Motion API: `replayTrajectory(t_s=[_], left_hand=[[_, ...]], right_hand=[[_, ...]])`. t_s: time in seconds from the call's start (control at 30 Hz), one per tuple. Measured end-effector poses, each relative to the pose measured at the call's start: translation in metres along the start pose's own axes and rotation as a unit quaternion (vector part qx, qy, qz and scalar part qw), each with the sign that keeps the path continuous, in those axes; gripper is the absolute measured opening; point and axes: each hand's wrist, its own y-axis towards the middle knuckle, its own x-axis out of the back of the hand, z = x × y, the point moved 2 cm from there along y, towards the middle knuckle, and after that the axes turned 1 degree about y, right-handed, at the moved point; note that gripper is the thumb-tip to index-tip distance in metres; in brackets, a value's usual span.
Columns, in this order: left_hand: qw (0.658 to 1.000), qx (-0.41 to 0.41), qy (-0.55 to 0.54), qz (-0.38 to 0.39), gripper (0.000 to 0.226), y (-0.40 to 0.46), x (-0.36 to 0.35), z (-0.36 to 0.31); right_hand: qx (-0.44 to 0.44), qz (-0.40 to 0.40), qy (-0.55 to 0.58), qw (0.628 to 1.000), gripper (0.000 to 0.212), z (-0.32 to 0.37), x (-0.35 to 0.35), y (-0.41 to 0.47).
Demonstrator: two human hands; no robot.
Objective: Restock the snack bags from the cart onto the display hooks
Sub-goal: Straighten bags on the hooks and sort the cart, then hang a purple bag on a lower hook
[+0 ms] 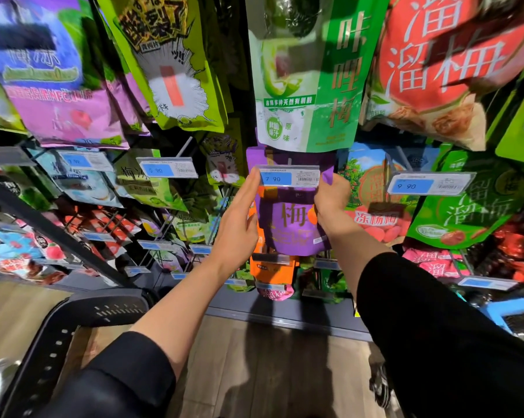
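- purple snack bag (pixel 291 224) hanging mid-display, behind the 7.90 price tag (pixel 288 176), under a green and white bag (pixel 303 86) on the row above.
- left hand (pixel 239 224) laid along the bag's left edge, fingers mostly straight and reaching up to the tag's left end; pressing or steadying, not curled round anything.
- right hand (pixel 330 203) gripping the bag's right edge near the top, fingers wrapped behind, thumb side in front.
- likely light, soft and crinkly: a thin foil-like pouch, slick on the face, stiffer along the sealed seams.
- best taken at the top corners or side seams, close to the hang hole, so the pouch does not fold or swing while sliding along the hook.
- contents probably crush-tolerant, yet a hard squeeze could crease the front.
- hook itself hidden behind the tag; cannot tell whether the hang hole is already threaded.
- orange bag (pixel 273 267) partly covered just below and behind.
- dark cart (pixel 73 327) at near left, cut off by the frame edge; contents not visible.
- upper bags blurred, small print unreadable.
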Motion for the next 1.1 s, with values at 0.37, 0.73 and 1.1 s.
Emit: replayTrajectory(t_s=[0.37,0.73,1.1], left_hand=[[0.997,0.064,-0.041,-0.023,0.083,-0.021,-0.041,-0.004],[0.954,0.05,-0.205,0.214,0.031,-0.058,-0.162,-0.085],[0.84,-0.087,-0.241,0.478,0.027,-0.158,-0.326,-0.245]], right_hand=[[-0.032,0.023,0.015,0.999,0.022,-0.045,0.056,-0.024],[0.043,-0.183,0.001,0.982,0.022,-0.008,0.249,-0.133],[-0.073,-0.48,-0.112,0.867,0.011,-0.036,0.576,-0.262]])
